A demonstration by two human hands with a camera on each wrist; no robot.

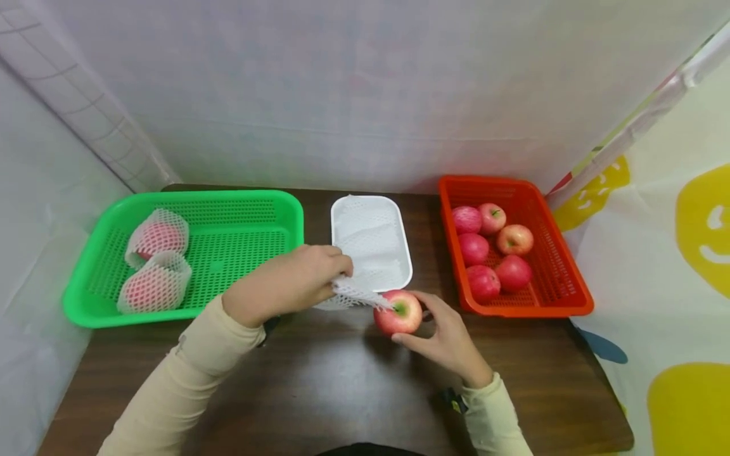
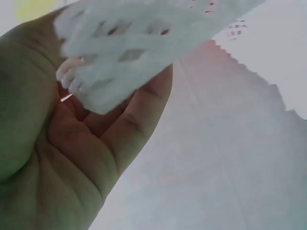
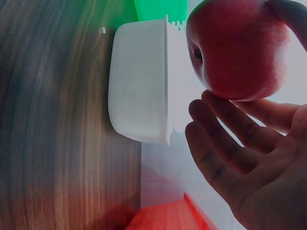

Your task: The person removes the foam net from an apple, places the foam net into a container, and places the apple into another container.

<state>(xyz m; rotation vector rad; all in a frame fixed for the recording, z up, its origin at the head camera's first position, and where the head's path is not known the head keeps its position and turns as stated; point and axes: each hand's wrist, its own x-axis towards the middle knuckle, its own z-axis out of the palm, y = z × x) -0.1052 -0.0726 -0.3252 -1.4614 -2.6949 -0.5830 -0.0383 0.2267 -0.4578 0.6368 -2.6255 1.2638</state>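
Observation:
My right hand [image 1: 447,339] holds a red apple [image 1: 395,320] between thumb and fingers, just in front of the white tray; its stem end faces up in the head view. In the right wrist view the apple [image 3: 237,50] sits between the thumb and the fingertips. My left hand [image 1: 291,282] pinches one end of a white foam net sleeve [image 1: 353,292], whose other end reaches over the apple's near-left top. The left wrist view shows the foam net [image 2: 115,52] between thumb and fingers, its mesh bunched flat.
A white tray [image 1: 407,253] holding white foam nets stands at the centre back. On the left, a green basket [image 1: 245,253] contains two netted apples [image 1: 156,291]. The red basket [image 1: 556,266] on the right has several bare apples [image 1: 515,240]. White sheeting surrounds the brown table [image 1: 319,392].

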